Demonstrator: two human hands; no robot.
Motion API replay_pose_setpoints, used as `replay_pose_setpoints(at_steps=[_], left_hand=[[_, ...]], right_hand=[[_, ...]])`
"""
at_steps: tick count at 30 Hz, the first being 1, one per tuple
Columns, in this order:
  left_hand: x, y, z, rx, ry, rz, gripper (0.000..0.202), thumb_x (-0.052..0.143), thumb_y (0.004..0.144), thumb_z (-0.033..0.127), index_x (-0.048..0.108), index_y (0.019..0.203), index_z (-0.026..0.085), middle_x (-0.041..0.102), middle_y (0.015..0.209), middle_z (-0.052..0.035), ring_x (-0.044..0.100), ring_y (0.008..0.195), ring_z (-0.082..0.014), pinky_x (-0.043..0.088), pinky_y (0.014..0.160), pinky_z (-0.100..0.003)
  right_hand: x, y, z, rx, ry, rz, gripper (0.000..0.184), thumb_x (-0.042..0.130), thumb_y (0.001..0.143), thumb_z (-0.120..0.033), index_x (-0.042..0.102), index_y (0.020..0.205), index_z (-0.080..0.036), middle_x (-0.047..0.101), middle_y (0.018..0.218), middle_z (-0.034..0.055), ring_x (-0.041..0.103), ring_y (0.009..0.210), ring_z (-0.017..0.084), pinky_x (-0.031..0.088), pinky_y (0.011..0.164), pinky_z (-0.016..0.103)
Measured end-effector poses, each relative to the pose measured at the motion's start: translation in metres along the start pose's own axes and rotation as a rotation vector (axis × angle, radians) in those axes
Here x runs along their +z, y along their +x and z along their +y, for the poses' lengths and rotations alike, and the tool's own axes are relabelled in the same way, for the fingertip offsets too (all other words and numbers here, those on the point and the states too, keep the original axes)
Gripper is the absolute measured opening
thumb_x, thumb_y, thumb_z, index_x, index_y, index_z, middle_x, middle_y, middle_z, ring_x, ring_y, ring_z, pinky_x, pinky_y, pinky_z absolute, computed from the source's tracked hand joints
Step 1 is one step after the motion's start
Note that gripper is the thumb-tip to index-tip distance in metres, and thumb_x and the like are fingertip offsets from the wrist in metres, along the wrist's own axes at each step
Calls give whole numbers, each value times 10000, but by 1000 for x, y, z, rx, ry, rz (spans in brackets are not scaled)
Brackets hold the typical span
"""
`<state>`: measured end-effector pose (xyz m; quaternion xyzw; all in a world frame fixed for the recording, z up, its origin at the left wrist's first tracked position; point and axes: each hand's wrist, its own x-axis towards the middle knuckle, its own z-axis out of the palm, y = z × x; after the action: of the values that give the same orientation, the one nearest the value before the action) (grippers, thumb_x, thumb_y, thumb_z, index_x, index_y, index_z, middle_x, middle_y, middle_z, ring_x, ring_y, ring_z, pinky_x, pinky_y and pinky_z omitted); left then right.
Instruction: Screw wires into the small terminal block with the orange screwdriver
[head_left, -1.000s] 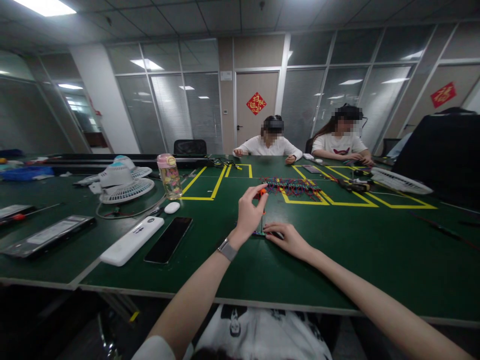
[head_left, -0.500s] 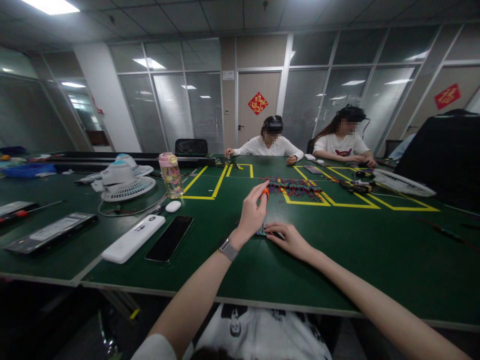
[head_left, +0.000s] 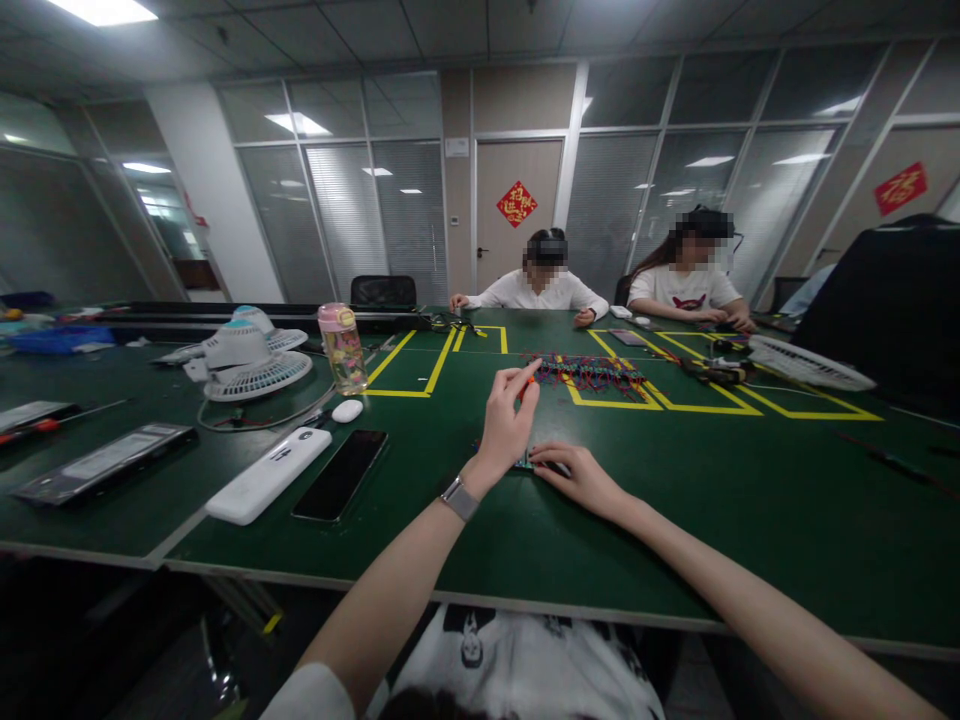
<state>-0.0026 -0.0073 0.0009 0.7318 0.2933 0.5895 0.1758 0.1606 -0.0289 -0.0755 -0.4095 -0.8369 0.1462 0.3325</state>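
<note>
My left hand (head_left: pixel 504 415), with a watch on its wrist, is closed round the orange handle of a screwdriver (head_left: pixel 531 380). The tool stands nearly upright, its shaft pointing down at a small circuit board (head_left: pixel 523 464) on the green table. My right hand (head_left: pixel 576 474) lies low on the table, fingertips closed on the board's right edge. Much of the board is hidden behind my left hand and wrist. Beyond my hands lies a row of small boards with red and blue wires (head_left: pixel 592 374).
To the left are a black phone (head_left: pixel 341 475), white power bank (head_left: pixel 270 475), white earbud case (head_left: pixel 347 411), bottle (head_left: pixel 343 350), fan parts (head_left: pixel 255 365) and a hard drive (head_left: pixel 109 462). Yellow tape (head_left: pixel 397 393) marks the table (head_left: pixel 720 500). Two people (head_left: pixel 544 285) sit opposite.
My left hand has turned slightly about the screwdriver handle, and its fingers now cover more of the orange. My right hand stays at the board.
</note>
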Motion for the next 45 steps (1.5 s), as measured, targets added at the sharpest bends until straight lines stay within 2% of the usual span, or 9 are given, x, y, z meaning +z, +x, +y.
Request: replay_pose_setpoints(at_steps=[4, 9, 15, 21, 28, 33, 37, 40, 45], left_hand=[[3, 0, -7, -3, -74, -44, 394, 351, 956, 211, 487, 1326, 207, 522, 1333, -73, 474, 1249, -157, 341, 1084, -322], [5, 1, -14, -35, -81, -15, 406, 326, 953, 200, 489, 1325, 201, 536, 1350, -76, 499, 1246, -166, 366, 1079, -338], [3, 1, -6, -10, -57, 11, 331, 423, 931, 197, 562, 1230, 198, 633, 1091, -74, 608, 967, -162, 476, 873, -296], [-1, 0, 2, 2, 92, 78, 187, 574, 866, 242, 663, 1025, 200, 539, 932, -42, 553, 864, -151, 455, 850, -286], [0, 1, -5, 38, -38, 20, 348, 348, 960, 215, 570, 1228, 201, 559, 1261, -79, 499, 1201, -167, 370, 1059, -339], [1, 1, -8, 17, -59, 10, 365, 352, 952, 196, 544, 1262, 181, 542, 1336, -78, 469, 1265, -167, 338, 1100, -350], [1, 1, -3, 29, -46, 35, 295, 428, 931, 195, 609, 1164, 186, 638, 1144, -76, 585, 1078, -169, 444, 960, -310], [0, 0, 3, 41, 53, 103, 199, 557, 871, 203, 668, 1036, 200, 609, 942, -45, 591, 893, -157, 468, 849, -284], [-1, -1, 3, 25, 59, 91, 231, 540, 890, 259, 663, 1081, 214, 549, 1000, -51, 566, 945, -154, 454, 891, -283]], right_hand=[[-1, 0, -1, 4, -4, -9, 225, 545, 897, -309, 714, 1008, -210, 695, 1056, 83, 633, 1040, 237, 491, 931, 365], [-1, 0, -1, 4, -11, -7, 229, 544, 897, -311, 715, 1009, -207, 695, 1058, 87, 630, 1045, 242, 488, 934, 370], [-1, 0, -2, -7, -7, -5, 227, 541, 901, -306, 717, 1004, -204, 697, 1048, 89, 631, 1042, 239, 489, 928, 365], [0, 0, -1, -22, -7, -3, 218, 543, 901, -282, 714, 1008, -197, 696, 1047, 90, 630, 1035, 228, 485, 927, 355], [1, 0, 1, -16, -3, 1, 202, 554, 891, -267, 718, 989, -199, 699, 1044, 85, 635, 1025, 227, 486, 926, 354], [2, 1, 2, -2, -3, 10, 183, 569, 879, -250, 720, 966, -191, 700, 1042, 89, 640, 1008, 225, 491, 915, 358], [2, 1, 3, 6, -3, 17, 163, 599, 859, -254, 721, 949, -193, 699, 1035, 89, 642, 997, 228, 494, 905, 364], [2, 1, 2, 6, 0, 19, 160, 597, 862, -260, 720, 939, -193, 699, 1023, 90, 641, 998, 230, 495, 899, 365], [2, 1, 1, 6, -4, 12, 167, 582, 872, -261, 717, 942, -192, 697, 1019, 91, 639, 1000, 228, 494, 899, 360]])
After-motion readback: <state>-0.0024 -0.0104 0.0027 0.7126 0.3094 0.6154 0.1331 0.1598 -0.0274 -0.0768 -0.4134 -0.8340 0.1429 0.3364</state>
